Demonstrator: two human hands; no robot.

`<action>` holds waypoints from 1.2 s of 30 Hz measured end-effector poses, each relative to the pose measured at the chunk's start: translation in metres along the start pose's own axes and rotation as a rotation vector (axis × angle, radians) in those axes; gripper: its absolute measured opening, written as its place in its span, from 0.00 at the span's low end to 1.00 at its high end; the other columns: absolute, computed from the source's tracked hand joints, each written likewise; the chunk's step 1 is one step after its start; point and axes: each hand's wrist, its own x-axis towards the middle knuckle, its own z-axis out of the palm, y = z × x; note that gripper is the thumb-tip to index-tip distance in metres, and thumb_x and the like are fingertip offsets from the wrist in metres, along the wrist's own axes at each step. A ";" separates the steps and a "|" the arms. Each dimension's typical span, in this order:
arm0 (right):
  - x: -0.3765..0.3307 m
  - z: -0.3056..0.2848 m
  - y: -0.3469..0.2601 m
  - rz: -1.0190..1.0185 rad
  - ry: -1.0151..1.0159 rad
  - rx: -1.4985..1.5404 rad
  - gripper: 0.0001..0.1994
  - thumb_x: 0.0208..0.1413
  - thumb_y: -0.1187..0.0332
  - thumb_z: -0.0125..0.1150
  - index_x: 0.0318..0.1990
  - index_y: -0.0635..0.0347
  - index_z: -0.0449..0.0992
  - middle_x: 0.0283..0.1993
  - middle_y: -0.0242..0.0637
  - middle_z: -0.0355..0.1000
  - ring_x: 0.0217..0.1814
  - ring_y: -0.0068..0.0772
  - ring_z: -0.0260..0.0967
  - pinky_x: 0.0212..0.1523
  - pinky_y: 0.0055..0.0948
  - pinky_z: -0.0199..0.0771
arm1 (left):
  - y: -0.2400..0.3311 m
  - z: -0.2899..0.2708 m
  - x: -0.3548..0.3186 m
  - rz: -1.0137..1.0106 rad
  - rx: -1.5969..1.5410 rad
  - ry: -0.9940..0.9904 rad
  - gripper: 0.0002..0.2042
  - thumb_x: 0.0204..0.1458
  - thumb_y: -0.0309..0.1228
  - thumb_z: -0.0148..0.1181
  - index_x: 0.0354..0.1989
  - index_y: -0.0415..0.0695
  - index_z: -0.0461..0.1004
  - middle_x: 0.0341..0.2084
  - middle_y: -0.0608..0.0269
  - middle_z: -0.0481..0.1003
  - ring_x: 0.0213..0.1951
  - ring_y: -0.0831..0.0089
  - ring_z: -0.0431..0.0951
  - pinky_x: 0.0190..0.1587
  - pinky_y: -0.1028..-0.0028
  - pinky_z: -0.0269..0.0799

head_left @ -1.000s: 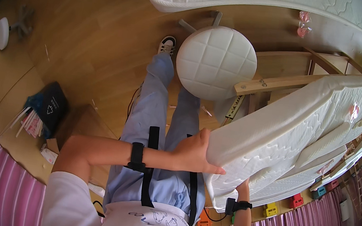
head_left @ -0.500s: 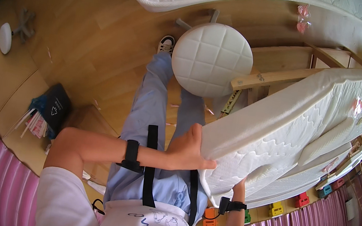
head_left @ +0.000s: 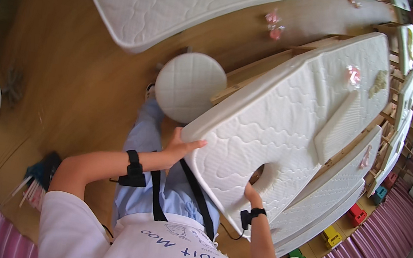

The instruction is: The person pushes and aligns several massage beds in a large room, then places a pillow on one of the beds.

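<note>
A white quilted mattress (head_left: 249, 130) with a face hole lies on a slatted wooden frame, its near end toward me. My left hand (head_left: 182, 145) is closed round the near left corner, thumb on the quilted top and the other fingers down over the edge. At the face hole (head_left: 259, 172), my right hand (head_left: 254, 195) grips the mattress by the hole's near rim; its fingertips go down inside and are hidden. Farther along the mattress lie a white ribbed pillow (head_left: 338, 125) and a small pink plastic-wrapped packet (head_left: 354, 75).
A round white padded stool (head_left: 190, 87) stands against the mattress's left side. Another white mattress (head_left: 145, 6) stretches across the far side. More mattresses (head_left: 324, 185) line the right, with coloured small stools (head_left: 331, 236) beyond. Pink packets (head_left: 274, 23) lie on the floor.
The mattress's near end has tilted so more of its top and the face hole show. My left hand has stayed on the corner. The view has swung right.
</note>
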 end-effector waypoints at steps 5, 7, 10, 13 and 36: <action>0.022 0.014 0.040 0.035 0.122 0.108 0.28 0.57 0.48 0.38 0.54 0.62 0.66 0.55 0.36 0.65 0.56 0.35 0.59 0.57 0.31 0.55 | -0.016 0.001 0.017 -0.090 -0.068 0.059 0.37 0.31 0.44 0.69 0.48 0.37 0.58 0.43 0.53 0.66 0.46 0.66 0.67 0.48 0.71 0.63; -0.018 0.017 -0.018 -0.062 0.275 0.055 0.28 0.57 0.47 0.37 0.54 0.61 0.64 0.57 0.37 0.63 0.58 0.37 0.58 0.58 0.31 0.55 | -0.012 0.001 0.013 -0.157 -0.149 0.108 0.34 0.31 0.42 0.67 0.46 0.37 0.62 0.41 0.54 0.68 0.44 0.66 0.69 0.45 0.70 0.65; 0.004 0.011 0.024 -0.179 0.285 0.042 0.26 0.59 0.53 0.33 0.55 0.64 0.62 0.56 0.39 0.64 0.57 0.38 0.59 0.58 0.31 0.54 | -0.007 0.012 0.011 -0.153 -0.202 0.000 0.31 0.31 0.42 0.64 0.44 0.37 0.64 0.39 0.54 0.70 0.40 0.63 0.71 0.41 0.66 0.69; -0.005 0.005 0.027 -0.137 0.316 0.058 0.26 0.59 0.53 0.33 0.55 0.64 0.62 0.56 0.39 0.64 0.57 0.38 0.59 0.58 0.31 0.54 | 0.012 0.028 -0.001 -0.186 -0.215 -0.007 0.29 0.31 0.42 0.62 0.43 0.38 0.66 0.37 0.54 0.71 0.37 0.61 0.73 0.37 0.62 0.71; -0.022 -0.004 0.022 -0.062 0.417 0.063 0.27 0.58 0.51 0.31 0.53 0.63 0.65 0.55 0.43 0.64 0.58 0.42 0.58 0.58 0.33 0.55 | -0.027 0.026 0.034 -0.121 -0.411 -0.092 0.26 0.33 0.40 0.57 0.43 0.40 0.67 0.37 0.53 0.72 0.38 0.54 0.74 0.40 0.53 0.71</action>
